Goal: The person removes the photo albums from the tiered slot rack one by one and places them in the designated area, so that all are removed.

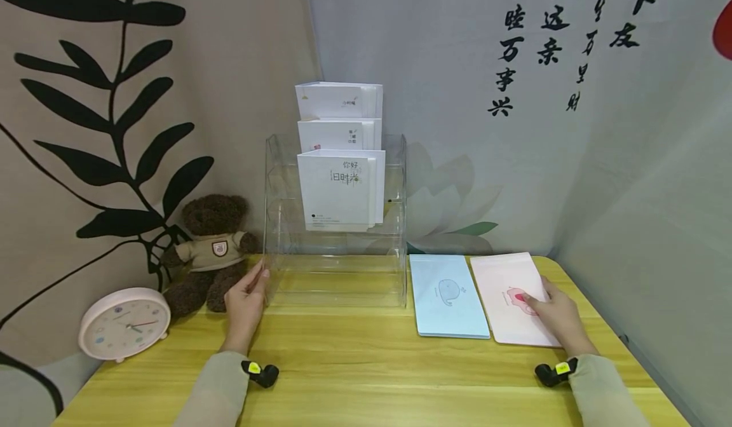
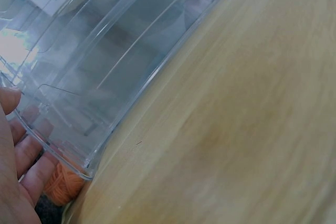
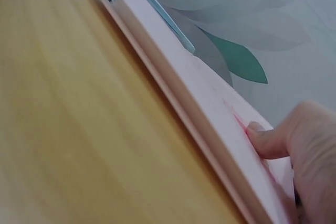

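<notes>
A clear tiered rack (image 1: 337, 287) stands at the back of the table with white booklets (image 1: 337, 192) in its upper tiers. The left hand (image 1: 246, 300) holds the rack's left side; in the left wrist view, the hand's (image 2: 21, 156) thumb and fingers are around the clear edge (image 2: 79, 171). On the right lies a pink booklet (image 1: 503, 274), gripped at its right edge by the right hand (image 1: 557, 316), thumb on top. The right wrist view shows the thumb of that hand (image 3: 304, 150) on the pink cover (image 3: 194, 93); its fingers are hidden beneath or behind. A light blue booklet (image 1: 443, 312) lies beside it.
A brown teddy bear (image 1: 214, 249) sits left of the rack, and a round white clock (image 1: 124, 325) stands at the table's left edge. Orange yarn (image 2: 65, 184) is near the rack's corner in the left wrist view. Printed curtains hang behind the wooden table (image 1: 400, 376).
</notes>
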### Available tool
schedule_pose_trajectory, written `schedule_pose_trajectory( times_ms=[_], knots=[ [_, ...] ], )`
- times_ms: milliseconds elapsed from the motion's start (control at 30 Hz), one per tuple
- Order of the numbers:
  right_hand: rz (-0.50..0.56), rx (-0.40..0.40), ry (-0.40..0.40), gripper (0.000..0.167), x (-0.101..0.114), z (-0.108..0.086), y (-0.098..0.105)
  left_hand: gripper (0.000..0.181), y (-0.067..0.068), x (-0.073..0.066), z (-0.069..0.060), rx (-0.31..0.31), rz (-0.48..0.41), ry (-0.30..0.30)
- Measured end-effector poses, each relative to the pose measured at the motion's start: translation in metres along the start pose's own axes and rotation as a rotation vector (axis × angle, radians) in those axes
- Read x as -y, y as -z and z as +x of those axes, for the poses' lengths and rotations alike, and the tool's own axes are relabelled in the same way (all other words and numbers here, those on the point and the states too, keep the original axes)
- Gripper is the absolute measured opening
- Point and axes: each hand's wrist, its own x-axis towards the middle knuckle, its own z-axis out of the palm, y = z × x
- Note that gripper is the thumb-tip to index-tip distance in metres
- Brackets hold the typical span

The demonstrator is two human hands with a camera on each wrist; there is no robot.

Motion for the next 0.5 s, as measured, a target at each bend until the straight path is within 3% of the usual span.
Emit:
schedule_pose_trajectory(
  times_ms=[500],
  knots=[
    [-0.097, -0.064, 0.041, 0.082, 0.0017, 0.0015, -0.009, 0.041, 0.0005, 0.0003, -0.0003, 0.004, -0.002, -0.013]
  ],
)
